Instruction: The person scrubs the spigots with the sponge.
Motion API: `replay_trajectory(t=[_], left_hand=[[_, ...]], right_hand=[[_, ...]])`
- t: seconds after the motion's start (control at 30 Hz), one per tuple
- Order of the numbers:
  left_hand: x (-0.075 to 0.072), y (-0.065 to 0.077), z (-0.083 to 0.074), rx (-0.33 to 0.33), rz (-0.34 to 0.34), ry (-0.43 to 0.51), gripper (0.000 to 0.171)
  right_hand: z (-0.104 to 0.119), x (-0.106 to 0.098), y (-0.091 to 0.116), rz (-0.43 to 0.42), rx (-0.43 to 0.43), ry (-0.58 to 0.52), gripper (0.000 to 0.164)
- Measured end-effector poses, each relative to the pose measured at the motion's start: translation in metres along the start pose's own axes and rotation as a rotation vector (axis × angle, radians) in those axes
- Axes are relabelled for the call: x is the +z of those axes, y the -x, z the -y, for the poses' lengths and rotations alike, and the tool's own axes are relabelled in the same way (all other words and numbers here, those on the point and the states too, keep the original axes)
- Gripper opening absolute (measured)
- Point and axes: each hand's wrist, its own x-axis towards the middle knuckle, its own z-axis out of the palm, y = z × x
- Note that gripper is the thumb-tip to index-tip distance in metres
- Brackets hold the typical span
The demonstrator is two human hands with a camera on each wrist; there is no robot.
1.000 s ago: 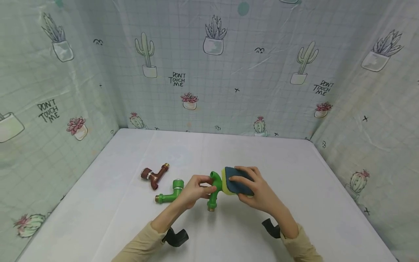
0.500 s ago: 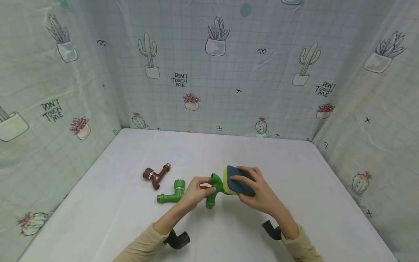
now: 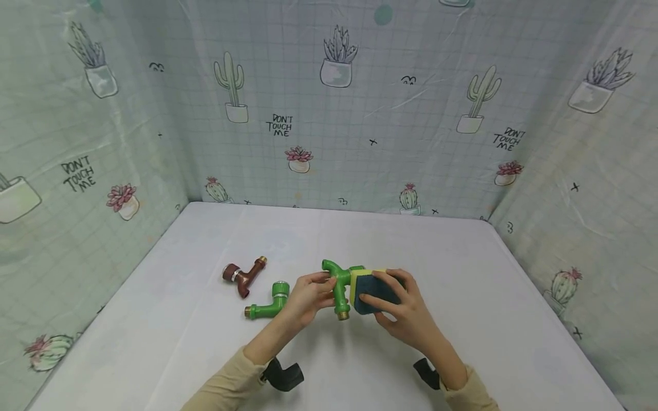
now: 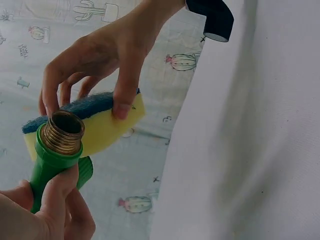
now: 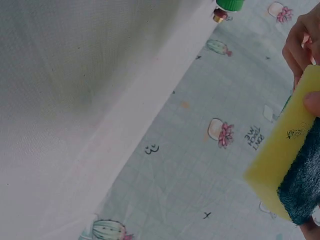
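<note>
In the head view my left hand (image 3: 308, 299) grips a green tap (image 3: 340, 294) by its body, over the middle of the table. The tap's brass threaded end points downward there and faces the camera in the left wrist view, where it looks hollow. My right hand (image 3: 411, 319) holds a two-layer sponge (image 3: 369, 284), yellow on one side and dark blue scouring pad on the other. Its thumb presses the yellow layer (image 4: 105, 132) in the left wrist view, fingers on the scourer. The yellow side lies against the tap's right side, hiding part of its handle.
Left of my hands, a second green tap (image 3: 267, 311) and a dark red-brown tap (image 3: 247, 281) lie on the white table (image 3: 411, 240). Black elbow-shaped pieces (image 3: 285, 377) sit at both wrists. Cactus-print cloth (image 3: 308, 68) walls the back and sides.
The held tap has turned, its brass end swinging toward the right and its spout rising. The sponge has tilted and dropped slightly with the right hand. The lying taps stay in place.
</note>
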Motion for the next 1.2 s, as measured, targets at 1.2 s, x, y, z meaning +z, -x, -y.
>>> replay_trajectory(t=[1.2], left_hand=[[-0.012, 0.002, -0.002, -0.136, 0.291, 0.21, 0.04]], right_hand=[[-0.002, 0.001, 0.001, -0.136, 0.079, -0.062, 0.03]])
